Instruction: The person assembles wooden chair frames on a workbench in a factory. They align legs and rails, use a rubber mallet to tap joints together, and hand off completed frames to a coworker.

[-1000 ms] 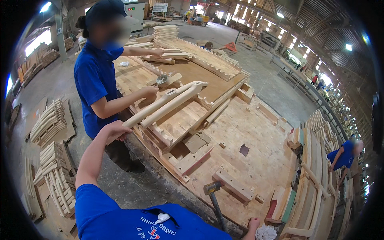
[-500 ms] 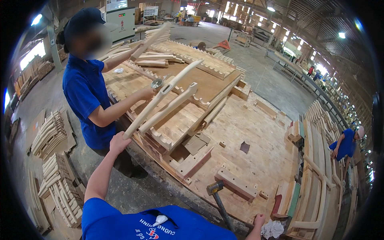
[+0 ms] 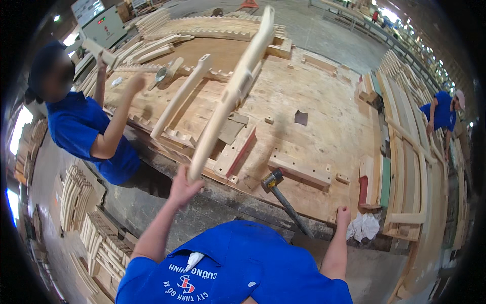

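The right hand [image 3: 343,215] is curled into a fist at the near edge of the table [image 3: 324,96], just beside a crumpled white cloth [image 3: 363,226]. The left hand [image 3: 185,188] is clamped on the lower end of a long pale bar [image 3: 230,93] — slanting up over the table. Between the 2 hands lies a hammer [image 3: 291,209], its head near a drilled block [image 3: 298,171]. Beyond, 1 co-worker [image 3: 91,137] in blue holds up a light wooden piece [image 3: 97,51].
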Available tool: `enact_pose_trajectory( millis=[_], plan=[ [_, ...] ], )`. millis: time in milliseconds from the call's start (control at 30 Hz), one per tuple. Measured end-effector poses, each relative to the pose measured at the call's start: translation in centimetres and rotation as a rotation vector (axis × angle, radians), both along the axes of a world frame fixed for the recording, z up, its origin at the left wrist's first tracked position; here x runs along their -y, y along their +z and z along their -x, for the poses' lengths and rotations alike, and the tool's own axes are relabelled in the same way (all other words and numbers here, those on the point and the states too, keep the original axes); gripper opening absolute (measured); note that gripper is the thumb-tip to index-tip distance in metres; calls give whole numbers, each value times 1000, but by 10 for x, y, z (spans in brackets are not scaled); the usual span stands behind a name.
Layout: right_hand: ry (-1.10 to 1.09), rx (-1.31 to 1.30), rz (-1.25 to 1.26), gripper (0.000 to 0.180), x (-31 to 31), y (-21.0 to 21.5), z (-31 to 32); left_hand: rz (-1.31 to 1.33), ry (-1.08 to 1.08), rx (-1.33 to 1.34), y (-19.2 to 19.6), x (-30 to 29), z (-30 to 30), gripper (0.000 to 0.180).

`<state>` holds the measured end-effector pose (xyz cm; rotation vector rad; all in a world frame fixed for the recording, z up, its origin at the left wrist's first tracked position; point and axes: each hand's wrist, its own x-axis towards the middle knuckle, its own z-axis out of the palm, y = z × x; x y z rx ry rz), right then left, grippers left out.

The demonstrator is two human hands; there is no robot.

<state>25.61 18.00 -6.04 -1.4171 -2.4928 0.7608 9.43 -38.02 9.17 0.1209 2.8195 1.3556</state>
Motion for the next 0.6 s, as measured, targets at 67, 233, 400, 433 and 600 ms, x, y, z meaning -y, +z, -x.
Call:
enact_pose_trajectory(
  millis=[67, 233, 400, 433, 600],
  plan=[
    [-10, 5, -11, 26, -2, 1, 1, 15, -41, -4, -27, -26, -15, 58],
    [-37, 12, -55, 25, -4, -4, -3, 33, -81, 135, -76, -75, -31, 57],
    [-36, 22, -61, 26, -4, -4, -3, 164, -30, 203, -103, -96, -32, 58],
    [-37, 26, -65, 26, -2, -4, -1, 195, -9, 216, -105, -98, -34, 58],
    [-55, 9, -121, 24, -1, -5, -3, 405, 53, 243, -105, -110, -32, 61]
  ],
)
